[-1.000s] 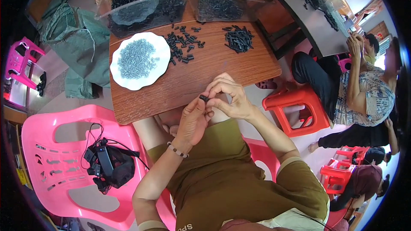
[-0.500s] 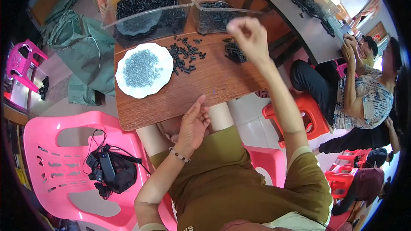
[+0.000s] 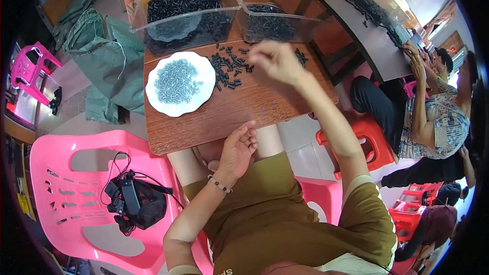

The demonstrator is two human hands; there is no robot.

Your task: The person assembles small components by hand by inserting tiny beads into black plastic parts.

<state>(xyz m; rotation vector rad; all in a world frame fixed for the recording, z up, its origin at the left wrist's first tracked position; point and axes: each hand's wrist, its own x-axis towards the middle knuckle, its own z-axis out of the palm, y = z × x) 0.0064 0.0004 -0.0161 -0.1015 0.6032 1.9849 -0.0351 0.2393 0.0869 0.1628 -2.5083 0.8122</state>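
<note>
My left hand [image 3: 240, 150] is held palm up at the near edge of the wooden table [image 3: 229, 117], fingers curled and thumb against the forefinger; whatever it may pinch is too small to see. Over the table hovers my right hand [image 3: 279, 62], bent at the fingers and smeared by motion. Just left of it lie scattered small black tubular pieces [image 3: 232, 69]. Behind it, a second pile of black pieces [image 3: 301, 58] is partly hidden. On the left side of the table sits a white wavy-rimmed plate [image 3: 206, 94] heaped with small clear, tube-like pieces [image 3: 177, 81].
Two clear plastic bins [image 3: 186, 35] [image 3: 277, 26] with black pieces stand at the table's far side. A pink chair [image 3: 66, 173] at left carries a black bag and cables [image 3: 137, 201]. Green sacks [image 3: 104, 61] stand beyond. People sit by a dark table [image 3: 379, 56] at right.
My right hand has swung left and slightly nearer, from beside the right-hand pile toward the loose black pieces. My left hand keeps nearly the same pose. The whole view has shifted slightly.
</note>
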